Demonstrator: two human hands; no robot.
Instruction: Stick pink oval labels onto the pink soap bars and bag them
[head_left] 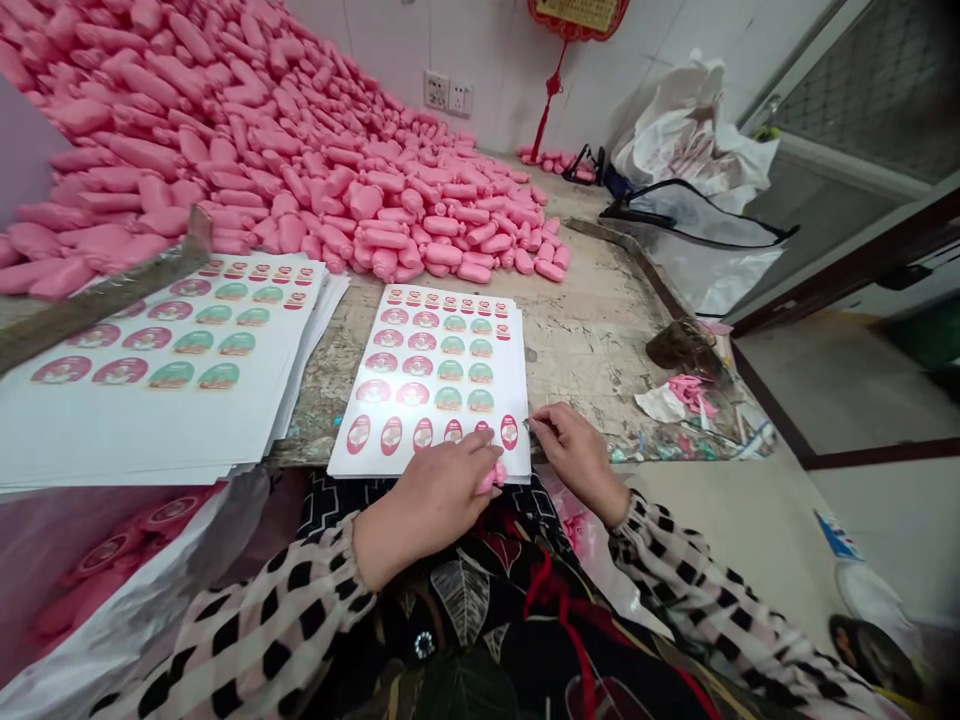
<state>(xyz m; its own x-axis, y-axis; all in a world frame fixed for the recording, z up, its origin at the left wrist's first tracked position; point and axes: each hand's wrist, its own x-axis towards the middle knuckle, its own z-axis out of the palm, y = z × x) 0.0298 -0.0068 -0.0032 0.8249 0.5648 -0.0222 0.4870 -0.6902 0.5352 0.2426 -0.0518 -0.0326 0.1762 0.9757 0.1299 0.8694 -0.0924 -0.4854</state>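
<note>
A sheet of stickers lies at the table's front edge, printed with rows of pink, green and red labels. My left hand rests over its lower edge, fingers closed on a pink sausage-shaped piece, of which only the rounded end shows. Just off the sheet's right edge, my right hand is in a pinch, close to an oval pink label. A small dark bit shows at those fingertips, too small to name.
A large heap of pink sausage-shaped pieces covers the back left. More sticker sheets are stacked left under a worn strip. A dark lump and scraps lie right. Below left is a plastic bag of pink pieces.
</note>
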